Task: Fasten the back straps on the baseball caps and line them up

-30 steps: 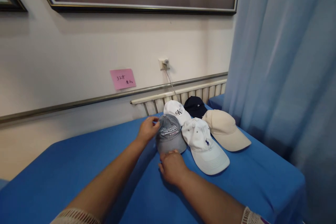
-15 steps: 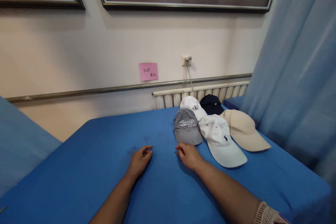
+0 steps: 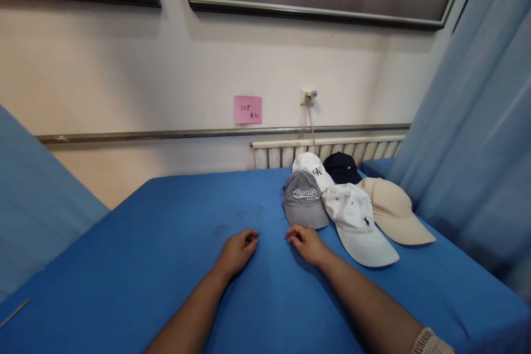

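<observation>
My left hand [image 3: 237, 253] rests on the blue-covered table [image 3: 136, 254], left of the caps. Its fingers are loosely curled with a gap at the thumb, and nothing shows in it. My right hand [image 3: 306, 243] lies just in front of a grey cap [image 3: 305, 199] with white lettering, close to its brim. The fingers are relaxed and slightly apart, with nothing visible in them. Around the grey cap are a white cap with black letters [image 3: 312, 168], a navy cap [image 3: 342, 167], a white cap with a small navy emblem [image 3: 359, 227] and a beige cap [image 3: 396, 210].
A thin stick [image 3: 15, 313] lies at the table's left edge. Blue curtains [image 3: 464, 138] hang on both sides. Behind the table are a radiator [image 3: 282, 154], a wall rail [image 3: 174, 134], a socket with a plug [image 3: 307, 97] and a pink note [image 3: 248, 109].
The view has turned a little left, so the scene sits further right. My left hand has shifted slightly toward my right hand, its fingers more curled. The caps have not moved.
</observation>
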A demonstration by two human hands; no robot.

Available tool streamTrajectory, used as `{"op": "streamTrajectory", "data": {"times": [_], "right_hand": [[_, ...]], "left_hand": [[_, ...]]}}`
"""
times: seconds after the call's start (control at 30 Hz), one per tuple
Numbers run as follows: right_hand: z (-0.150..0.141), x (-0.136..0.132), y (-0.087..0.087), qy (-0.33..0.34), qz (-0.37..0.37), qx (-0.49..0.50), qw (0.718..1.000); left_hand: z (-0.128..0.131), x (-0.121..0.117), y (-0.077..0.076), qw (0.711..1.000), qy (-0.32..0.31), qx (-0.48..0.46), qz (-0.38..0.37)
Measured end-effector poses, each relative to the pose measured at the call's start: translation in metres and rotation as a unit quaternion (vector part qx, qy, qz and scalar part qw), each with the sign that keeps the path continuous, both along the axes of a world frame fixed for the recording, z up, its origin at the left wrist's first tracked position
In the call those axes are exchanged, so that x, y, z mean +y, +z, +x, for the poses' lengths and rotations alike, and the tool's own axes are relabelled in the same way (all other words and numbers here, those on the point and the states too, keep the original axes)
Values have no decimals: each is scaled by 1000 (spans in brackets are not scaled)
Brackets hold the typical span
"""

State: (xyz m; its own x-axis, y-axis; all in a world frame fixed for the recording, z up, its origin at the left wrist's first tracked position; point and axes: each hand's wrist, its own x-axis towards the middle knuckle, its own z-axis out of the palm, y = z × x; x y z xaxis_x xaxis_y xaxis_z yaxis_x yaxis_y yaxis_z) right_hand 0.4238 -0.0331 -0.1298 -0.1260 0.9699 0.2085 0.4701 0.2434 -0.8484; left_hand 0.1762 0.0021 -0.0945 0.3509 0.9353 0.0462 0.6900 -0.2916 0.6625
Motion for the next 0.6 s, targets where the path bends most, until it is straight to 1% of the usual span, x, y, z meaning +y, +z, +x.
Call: {"op": "streamTrajectory", "data": {"times": [0.33,0.6], "right_hand": [[-1,-1,3,2,1,-7,1000],[0,-1,4,6,-1,-10,1000]], "left_hand": [[3,-2,8,1000,-14,27,5],[4,-3,6,1000,-6,27,1]]}}
